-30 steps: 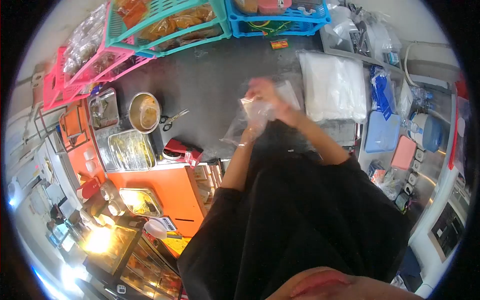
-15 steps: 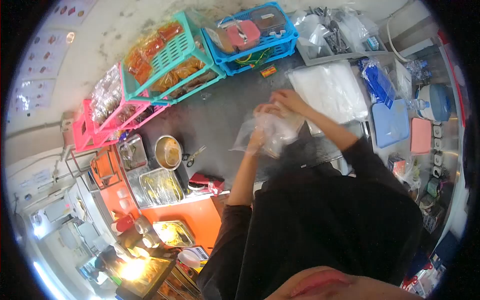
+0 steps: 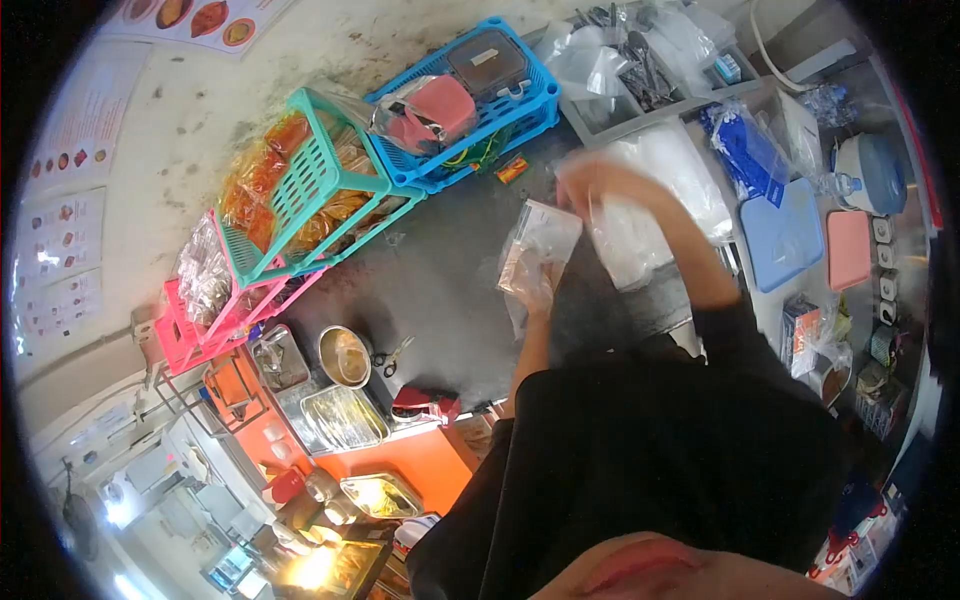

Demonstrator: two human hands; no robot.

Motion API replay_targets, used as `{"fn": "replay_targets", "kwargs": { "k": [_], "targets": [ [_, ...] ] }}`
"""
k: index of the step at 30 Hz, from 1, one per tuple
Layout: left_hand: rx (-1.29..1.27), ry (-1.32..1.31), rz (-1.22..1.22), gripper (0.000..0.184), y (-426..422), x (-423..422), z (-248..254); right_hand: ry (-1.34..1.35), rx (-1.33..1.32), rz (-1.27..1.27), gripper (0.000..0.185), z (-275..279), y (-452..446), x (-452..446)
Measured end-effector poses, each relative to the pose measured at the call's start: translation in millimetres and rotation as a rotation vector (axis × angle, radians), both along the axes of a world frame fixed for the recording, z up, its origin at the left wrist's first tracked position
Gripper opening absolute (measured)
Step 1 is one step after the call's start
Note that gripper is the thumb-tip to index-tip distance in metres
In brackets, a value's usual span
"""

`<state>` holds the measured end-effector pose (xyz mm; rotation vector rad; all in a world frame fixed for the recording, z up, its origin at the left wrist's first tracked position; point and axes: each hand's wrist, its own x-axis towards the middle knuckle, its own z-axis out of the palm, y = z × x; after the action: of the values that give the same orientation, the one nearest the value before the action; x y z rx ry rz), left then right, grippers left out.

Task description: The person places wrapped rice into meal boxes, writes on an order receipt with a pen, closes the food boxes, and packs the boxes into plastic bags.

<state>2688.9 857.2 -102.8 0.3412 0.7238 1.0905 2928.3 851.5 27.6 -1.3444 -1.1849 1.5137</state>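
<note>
My left hand [image 3: 537, 290] is closed on a clear plastic bag [image 3: 540, 240] above the dark worktop. Something flat and pale brown shows through the bag, but I cannot make out what it is. My right hand [image 3: 590, 182] is raised by the bag's upper right corner, over the left edge of a stack of clear plastic bags [image 3: 680, 185]. Motion smears its fingers, so whether they touch or hold anything is unclear.
Along the wall stand a blue basket [image 3: 540, 110], a green basket [image 3: 300, 190] with wrapped food, and a pink basket [image 3: 180, 335]. A grey cutlery tray [image 3: 610, 130] is behind the stack. Scissors [image 3: 392, 358] lie beside a metal bowl [image 3: 343, 357].
Both hands were together around the crumpled bag. Now my right hand has moved apart to the upper right, while my left hand holds the bag flatter and more upright. The view has shifted.
</note>
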Motion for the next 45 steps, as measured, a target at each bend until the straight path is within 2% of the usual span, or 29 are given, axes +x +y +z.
{"fn": "replay_targets", "kwargs": {
  "k": [1,2,3,4,7,10,13,15,17,19,20,21,22,24,25,27,28,29,31,33,34,35,36,38,39,40,41,43,45],
  "targets": [
    [-0.004,0.001,0.005,0.017,3,-6,-15,-0.153,0.034,-0.54,0.012,-1,20,29],
    [0.371,0.454,-0.148,0.02,10,-17,-44,-0.672,0.211,-0.697,0.009,-79,39,73],
    [0.746,0.909,-0.294,0.022,17,-19,-59,-0.956,0.112,-0.669,0.011,-127,58,107],
    [0.754,0.905,-0.277,0.022,19,-14,-55,-1.239,0.015,-0.637,0.015,-151,72,130],
    [0.836,0.945,-0.148,0.028,18,-17,-52,-1.382,-0.074,-0.6,0.018,-166,82,126],
    [1.007,1.13,-0.189,0.034,21,-34,-76,-1.202,-0.154,-0.772,0.02,-145,84,114],
    [1.088,1.03,-0.314,0.042,28,-30,-25,-1.165,-0.278,-0.692,0.023,-158,82,132],
    [0.997,0.946,-0.49,0.047,29,-32,-8,-1.207,-0.293,-0.662,0.024,-149,78,138],
    [1.036,0.927,-0.435,0.045,28,-33,-15,-1.243,-0.306,-0.626,0.025,-126,75,140],
    [1.077,0.912,-0.381,0.043,25,-35,-12,-0.921,-0.412,-0.294,0.026,-78,70,145],
    [1.002,0.893,-0.385,0.04,23,-34,-5,-0.925,-0.409,-0.295,0.026,-69,62,144],
    [0.925,0.874,-0.389,0.037,21,-32,3,-0.708,-0.309,-0.424,0.021,-59,51,140],
    [0.926,0.87,-0.382,0.037,21,-34,-12,-0.489,-0.206,-0.542,0.017,-49,40,135],
    [0.657,0.988,-0.469,0.028,13,-42,-63,-0.074,0.026,-0.592,0.015,-15,22,94],
    [0.641,0.989,-0.462,0.028,10,-37,-46,0.018,0.056,-0.486,0.015,-2,12,71],
    [0.294,0.777,-0.419,0.025,15,-21,10,0.171,0.037,-0.361,0.014,5,-8,12],
    [0.244,0.788,-0.362,0.021,17,-18,-1,0.225,-0.002,-0.344,0.013,2,-17,-16],
    [0.195,0.799,-0.303,0.018,19,-15,-14,0.204,-0.083,-0.266,0.012,-7,-25,-38],
    [-0.087,0.613,-0.375,0.02,32,-12,24,0.191,-0.179,-0.171,0.011,-46,-42,-71],
    [-0.181,0.545,-0.449,0.021,44,-16,39,-0.127,0.043,-0.095,0.012,-91,-53,-96],
    [-0.259,0.473,-0.536,0.023,50,-19,39,-0.124,0.042,-0.09,0.012,-93,-55,-104],
    [-0.135,0.485,-0.65,0.035,57,-24,33,-0.234,0.098,-0.135,0.012,-94,-57,-111],
    [-0.132,0.487,-0.65,0.035,59,-23,30,-0.346,0.157,-0.182,0.013,-95,-58,-118],
    [0.461,1.279,-0.686,0.033,64,-20,32,-0.392,0.185,-0.261,0.013,-95,-55,-130],
    [0.469,1.277,-0.684,0.033,62,-14,32,-0.437,0.208,-0.335,0.013,-95,-52,-136],
    [0.7,1.396,-0.598,0.034,54,-6,30,-0.439,0.213,-0.338,0.013,-93,-50,-144],
    [0.93,1.507,-0.504,0.034,47,-1,31,-0.53,0.137,-0.491,0.012,-92,-48,-156],
    [0.959,1.398,-0.417,0.032,31,-6,40,-0.614,0.057,-0.65,0.012,-98,-49,-175],
    [0.989,1.288,-0.341,0.03,21,-7,40,-0.61,0.147,-0.963,0.015,-122,-49,-195]
  ]
}}
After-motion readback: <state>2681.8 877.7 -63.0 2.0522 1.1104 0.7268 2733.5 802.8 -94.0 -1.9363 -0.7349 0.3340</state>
